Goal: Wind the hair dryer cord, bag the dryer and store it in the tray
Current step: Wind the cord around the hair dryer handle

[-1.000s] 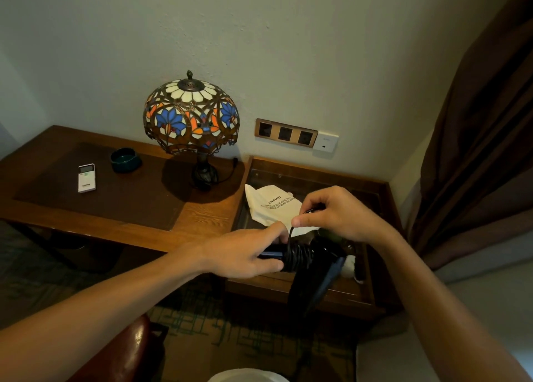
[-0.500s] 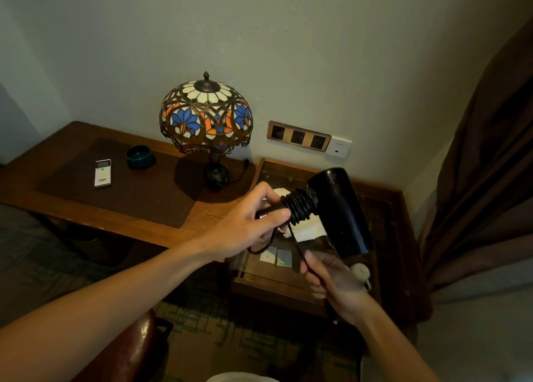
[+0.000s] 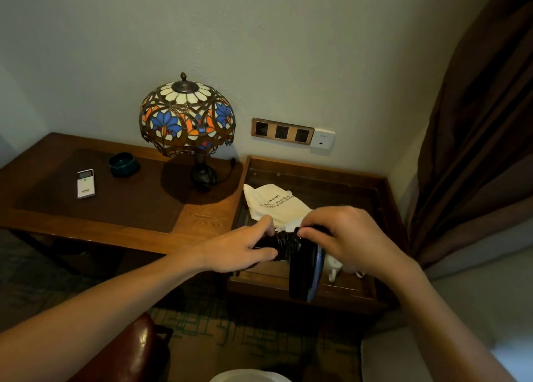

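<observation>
A black hair dryer (image 3: 304,269) hangs barrel-down over the wooden tray (image 3: 386,197). My left hand (image 3: 242,250) grips its handle, where the black cord (image 3: 287,244) is coiled in tight turns. My right hand (image 3: 346,237) sits above the dryer's body, fingertips pinching the cord at the top of the coil. A white cloth bag (image 3: 272,203) with printed text lies in the tray behind my hands. The plug is hidden.
A stained-glass lamp (image 3: 186,119) stands on the wooden desk (image 3: 124,229), with a white remote (image 3: 85,183) and a dark ashtray (image 3: 124,164) to its left. A white cup (image 3: 334,267) sits in the tray. Wall sockets (image 3: 281,131), a brown curtain (image 3: 476,139), and a red chair (image 3: 132,350).
The dryer's barrel swung from pointing up and right to hanging down. My right hand rose from below the dryer to above it, bringing the cord over the handle.
</observation>
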